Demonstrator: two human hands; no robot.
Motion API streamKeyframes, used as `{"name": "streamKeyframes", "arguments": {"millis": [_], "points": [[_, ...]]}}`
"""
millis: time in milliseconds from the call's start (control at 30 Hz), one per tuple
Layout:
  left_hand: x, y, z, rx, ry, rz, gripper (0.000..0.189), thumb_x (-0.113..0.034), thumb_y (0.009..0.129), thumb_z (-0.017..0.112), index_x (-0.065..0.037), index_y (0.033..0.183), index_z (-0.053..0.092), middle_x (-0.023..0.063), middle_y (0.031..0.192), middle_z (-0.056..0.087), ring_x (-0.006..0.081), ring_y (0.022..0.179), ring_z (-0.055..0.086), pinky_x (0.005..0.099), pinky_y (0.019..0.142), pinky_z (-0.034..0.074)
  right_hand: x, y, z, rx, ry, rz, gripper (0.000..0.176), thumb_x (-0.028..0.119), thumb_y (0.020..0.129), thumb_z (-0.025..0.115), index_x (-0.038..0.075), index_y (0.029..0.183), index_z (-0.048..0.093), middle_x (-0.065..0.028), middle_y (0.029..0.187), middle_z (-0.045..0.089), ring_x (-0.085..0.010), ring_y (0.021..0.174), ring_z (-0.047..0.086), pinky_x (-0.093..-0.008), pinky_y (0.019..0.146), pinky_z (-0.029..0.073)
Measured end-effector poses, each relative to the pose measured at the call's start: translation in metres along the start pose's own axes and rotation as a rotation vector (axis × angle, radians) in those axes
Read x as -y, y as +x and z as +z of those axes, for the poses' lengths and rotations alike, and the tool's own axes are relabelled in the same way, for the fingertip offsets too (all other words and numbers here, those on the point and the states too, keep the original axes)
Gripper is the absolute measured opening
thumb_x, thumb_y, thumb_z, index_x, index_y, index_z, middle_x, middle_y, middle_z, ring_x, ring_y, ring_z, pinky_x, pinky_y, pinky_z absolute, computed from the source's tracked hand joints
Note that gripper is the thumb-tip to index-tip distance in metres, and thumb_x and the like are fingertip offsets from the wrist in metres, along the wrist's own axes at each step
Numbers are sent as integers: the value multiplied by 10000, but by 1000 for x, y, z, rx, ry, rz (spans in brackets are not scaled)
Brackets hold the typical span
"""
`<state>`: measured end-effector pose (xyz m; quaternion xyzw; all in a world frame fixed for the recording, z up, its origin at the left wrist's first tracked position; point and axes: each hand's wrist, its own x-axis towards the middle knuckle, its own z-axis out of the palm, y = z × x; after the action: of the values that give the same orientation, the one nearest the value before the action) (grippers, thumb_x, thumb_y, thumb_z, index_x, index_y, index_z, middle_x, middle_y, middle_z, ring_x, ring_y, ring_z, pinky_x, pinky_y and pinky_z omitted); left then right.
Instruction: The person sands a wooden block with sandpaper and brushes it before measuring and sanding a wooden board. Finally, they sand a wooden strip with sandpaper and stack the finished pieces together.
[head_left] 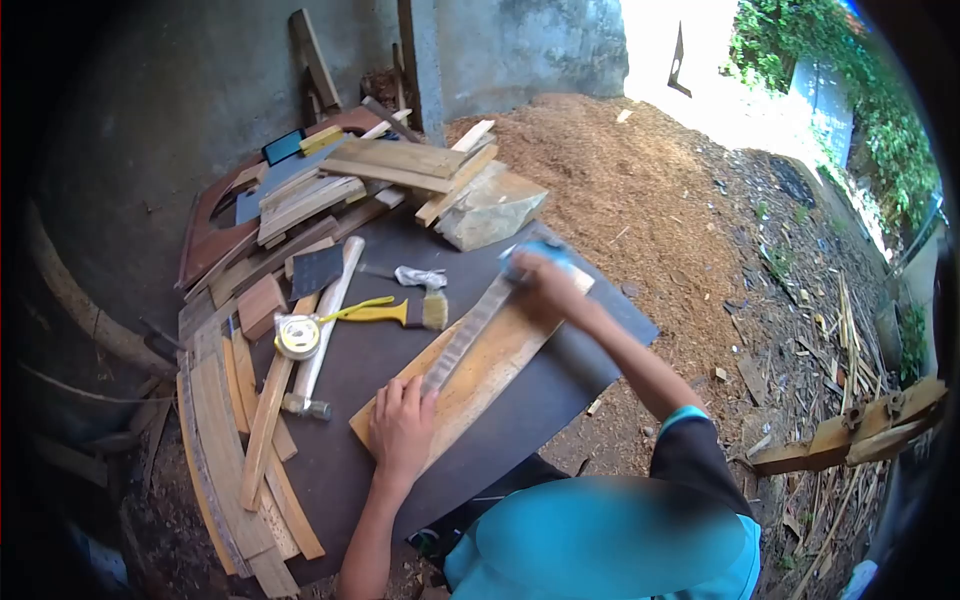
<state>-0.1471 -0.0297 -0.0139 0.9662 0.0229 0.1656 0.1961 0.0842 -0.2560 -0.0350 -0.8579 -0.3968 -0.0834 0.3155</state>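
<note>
A pale yellowish wooden board (500,372) lies diagonally across the dark tabletop (380,370). My left hand (402,425) rests on its near end, fingers stretched out, beside the lower end of a long, narrow grey strip (468,335). The strip runs along the board up to my right hand (548,288). That hand, smeared by motion, is closed at the board's far end on a blue object (540,255), whose kind I cannot tell. Left of the board are a paintbrush (400,313) with a yellow handle, a tape measure (298,337) and a hammer (330,320) with a pale handle.
Stacked planks (390,165) and a stone-like block (492,208) stand at the table's back. Long strips of wood (225,440) line the left side. A small wooden block (261,306) sits near the tape measure. Wood shavings (600,170) cover the ground beyond.
</note>
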Motion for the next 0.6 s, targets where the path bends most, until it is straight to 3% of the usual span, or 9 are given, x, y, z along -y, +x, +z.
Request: {"name": "streamKeyframes", "arguments": {"millis": [33,133,233,333,367,400,500,533,600], "points": [[0,3,0,7,-8,-4,280,-255,859,572,-46,1043,591,88,929,542,273,897,542,399,761,446,12,-11,26,-44,-9,-245,293,-46,729,497,-38,1006,592,-182,1116,588,-309,1126,526,-365,973,410],[-1,1,0,29,-16,-32,275,-247,854,581,-49,1044,589,94,932,541,275,902,539,401,759,444,85,-39,20,270,25,-338,540,-6,730,541,-28,1265,469,-162,1350,441,-294,1261,413,-377,1086,296],[-1,0,0,-8,29,1,276,-246,848,590,-51,1043,589,93,934,542,272,905,539,396,756,447,72,-34,8,200,-64,-409,468,23,762,528,-2,1229,508,-174,1287,497,-289,1222,455,-378,1057,336],[0,3,0,-13,17,21,277,-251,843,599,-47,1031,590,86,937,546,264,899,545,389,749,452,-11,-7,-1,56,-77,-132,541,-22,705,551,7,1243,494,-174,1250,525,-312,1192,471,-376,1035,359],[0,0,0,-8,13,22,277,-251,842,599,-45,1027,590,84,938,546,262,897,546,387,748,453,-10,9,-31,178,-4,217,563,-48,693,538,17,1251,490,-173,1284,498,-360,1207,443,-387,1031,362],[0,-4,-1,-1,16,17,281,-244,843,598,-36,1032,589,89,937,547,270,887,546,391,745,454,-58,8,-16,-4,-290,67,593,-42,700,538,37,1283,460,-164,1354,429,-398,1230,403,-399,1038,356],[-1,4,0,-32,20,27,291,-229,844,596,-16,1042,587,99,938,549,283,870,546,397,739,457,-8,3,-4,308,-557,61,657,-1,771,486,90,1397,306,-126,1460,279,-368,1316,299,-420,1089,282],[-1,2,1,-33,29,34,293,-230,843,597,-15,1042,587,98,940,551,282,872,547,396,740,459,8,-6,0,310,-402,-58,712,-51,737,502,93,1404,299,-128,1461,277,-329,1346,254,-431,1124,183],[0,1,1,-24,38,43,296,-234,842,600,-18,1044,586,97,951,555,277,899,552,391,751,465,-1,1,-16,363,-295,20,705,63,751,601,58,1390,304,-149,1442,306,-302,1335,290,-430,1104,235]]}}
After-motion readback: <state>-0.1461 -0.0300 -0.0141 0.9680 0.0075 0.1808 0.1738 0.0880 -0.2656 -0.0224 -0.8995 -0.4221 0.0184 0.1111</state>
